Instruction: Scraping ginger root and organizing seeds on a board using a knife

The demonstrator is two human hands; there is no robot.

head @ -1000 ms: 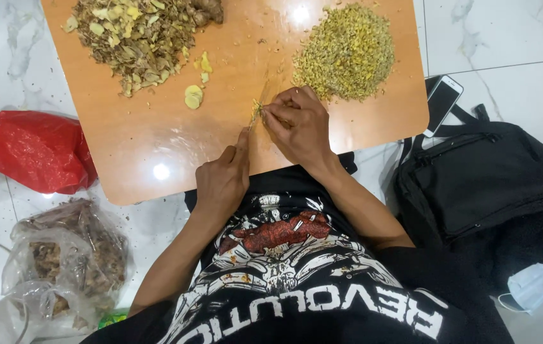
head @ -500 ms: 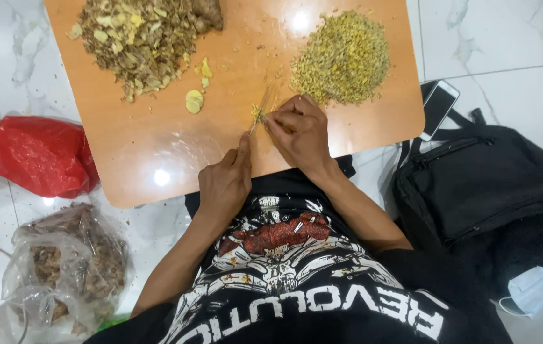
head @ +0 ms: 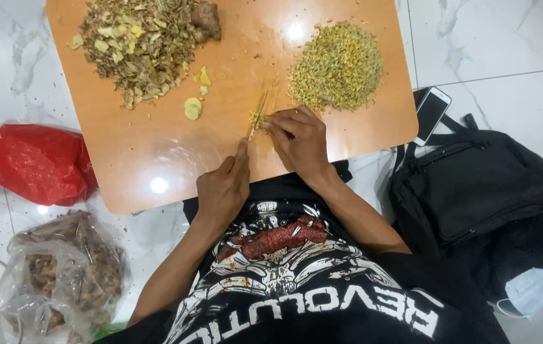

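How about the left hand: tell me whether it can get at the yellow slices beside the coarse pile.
Probably yes. The yellow slices lie on bare board just beyond the left hand, nothing between. But it grips a knife, so its fingers are busy; the right hand pinches a yellow piece.

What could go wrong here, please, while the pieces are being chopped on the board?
The right hand pins the yellow piece right against the knife held by the left hand, so a slip could nick fingertips. The chopped heap lies near the board edge beside the phone; bits might spill.
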